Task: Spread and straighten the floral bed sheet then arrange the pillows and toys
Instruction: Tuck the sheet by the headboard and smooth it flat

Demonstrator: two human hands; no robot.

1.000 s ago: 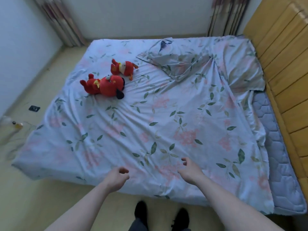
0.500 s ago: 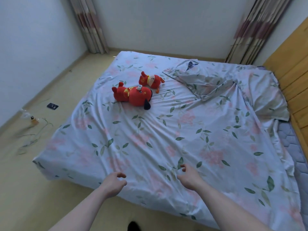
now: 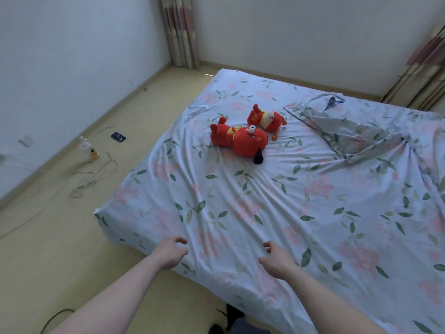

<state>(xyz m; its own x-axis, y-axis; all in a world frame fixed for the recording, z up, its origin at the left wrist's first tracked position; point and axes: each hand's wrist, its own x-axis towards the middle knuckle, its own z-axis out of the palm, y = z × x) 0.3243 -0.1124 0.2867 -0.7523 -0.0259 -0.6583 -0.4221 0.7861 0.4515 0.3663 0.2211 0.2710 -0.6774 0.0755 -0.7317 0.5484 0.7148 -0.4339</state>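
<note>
The floral bed sheet (image 3: pixel 277 203) covers the mattress, wrinkled across the middle, with a bunched fold (image 3: pixel 356 133) at the far right. A large red plush toy (image 3: pixel 238 142) lies on it near the far left, and a smaller red plush toy (image 3: pixel 267 119) sits just behind it. My left hand (image 3: pixel 169 253) hovers over the near edge of the sheet, fingers loosely curled and holding nothing. My right hand (image 3: pixel 277 260) hangs beside it over the sheet, also loosely curled and empty. No pillows are in view.
Yellowish floor (image 3: pixel 72 237) lies left of the bed, with loose cords (image 3: pixel 91 174), a small bottle (image 3: pixel 94 154) and a dark flat object (image 3: pixel 118 136) near the wall. Curtains (image 3: pixel 179 32) hang in the far corner and another curtain (image 3: pixel 419 66) at the right.
The view has swung left, dropping the wooden headboard and bare mattress strip out of frame. Both hands stay loosely curled over the near edge; the toys have not moved.
</note>
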